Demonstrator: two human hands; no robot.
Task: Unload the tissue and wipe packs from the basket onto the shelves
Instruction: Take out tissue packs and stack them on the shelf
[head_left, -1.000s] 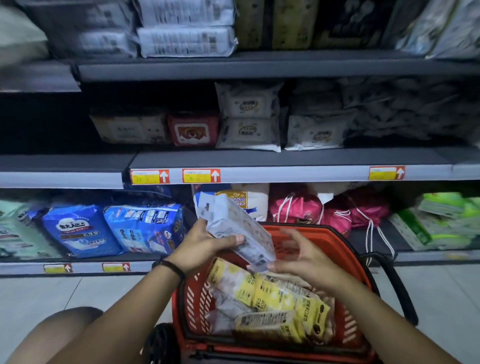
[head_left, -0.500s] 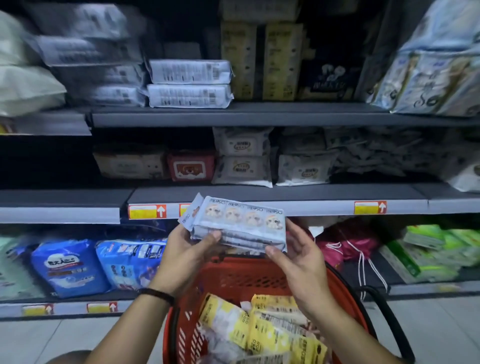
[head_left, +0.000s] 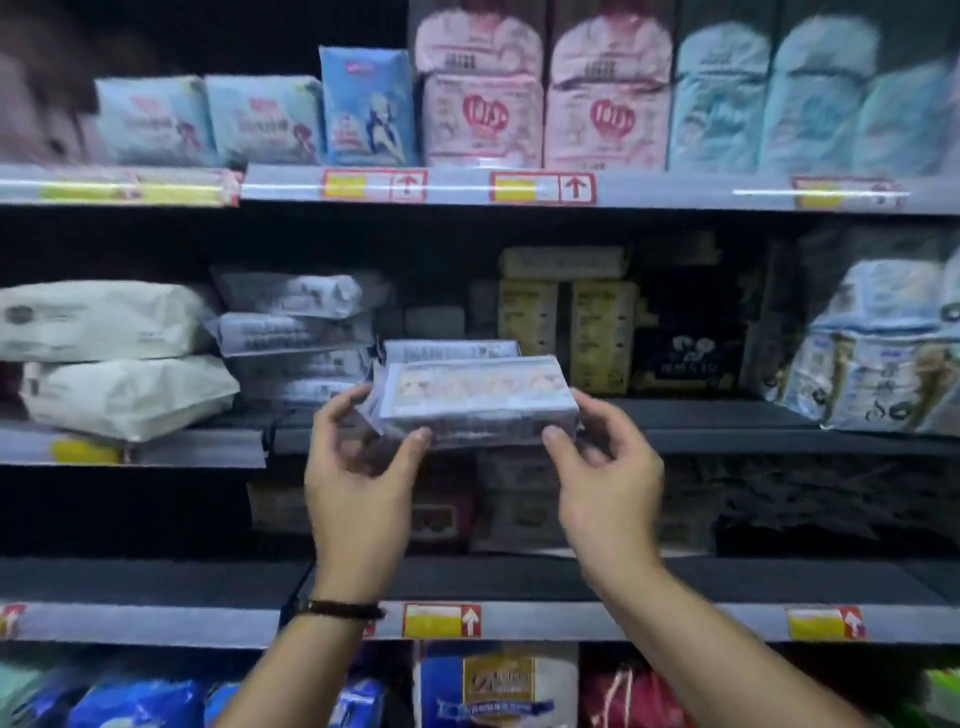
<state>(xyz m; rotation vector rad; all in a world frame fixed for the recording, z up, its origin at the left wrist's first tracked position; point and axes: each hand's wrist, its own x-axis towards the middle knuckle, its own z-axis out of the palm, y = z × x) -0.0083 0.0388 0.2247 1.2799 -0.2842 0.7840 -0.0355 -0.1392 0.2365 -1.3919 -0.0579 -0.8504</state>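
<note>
A flat pale-blue tissue pack (head_left: 475, 402) with small cartoon faces on its top is held level between both hands at the front of the second shelf (head_left: 701, 434). My left hand (head_left: 358, 457) grips its left end, thumb underneath. Its right end is pinched by my right hand (head_left: 602, 462). Just behind it lies a similar grey-white pack (head_left: 449, 351) on the shelf. The basket is out of view.
Grey-white packs (head_left: 296, 332) are stacked left of the held pack, big white bags (head_left: 114, 358) further left. Yellow boxes (head_left: 602, 332) and a black pack (head_left: 685, 343) stand to the right. Pink and blue bags (head_left: 597, 98) fill the top shelf. More packs sit on lower shelves.
Both hands have lifted the tissue pack from above the basket up to the second shelf's front edge. The view has tilted upward, so the basket has dropped out of sight.
</note>
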